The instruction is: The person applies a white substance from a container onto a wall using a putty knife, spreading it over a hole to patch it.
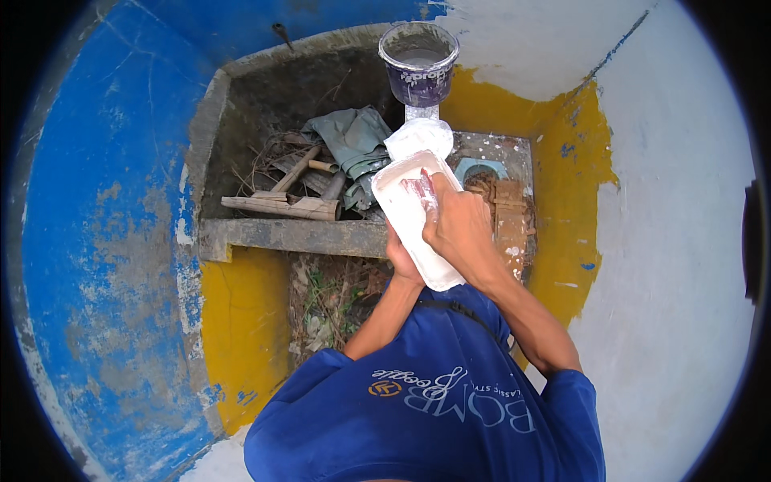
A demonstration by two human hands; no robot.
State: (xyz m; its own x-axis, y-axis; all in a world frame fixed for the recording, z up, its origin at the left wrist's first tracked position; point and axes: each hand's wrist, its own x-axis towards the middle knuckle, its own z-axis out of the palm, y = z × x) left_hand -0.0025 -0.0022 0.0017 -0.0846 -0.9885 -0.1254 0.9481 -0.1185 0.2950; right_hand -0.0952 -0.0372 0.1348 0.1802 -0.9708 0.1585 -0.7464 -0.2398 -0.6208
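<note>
A white, paint-coated rectangular plastic tray [409, 221] is held tilted at chest height, in front of a grey concrete trough [281, 237]. The left hand [401, 261] grips the tray from beneath; the right hand [458, 229] rests on its top, fingers curled over the rim. Just beyond the tray's far edge, a round purple-labelled plastic bucket [418, 64] of pale paint stands on the trough's back rim. Wooden-handled tools [293, 197] and grey cloth [353, 140] crowd the trough, hemmed by blue, yellow and white walls.

Single head view, fisheye, looks steeply down from above, close over the fingers [430, 193]; concrete trough [241, 233] beyond them, walls curve at rim.
</note>
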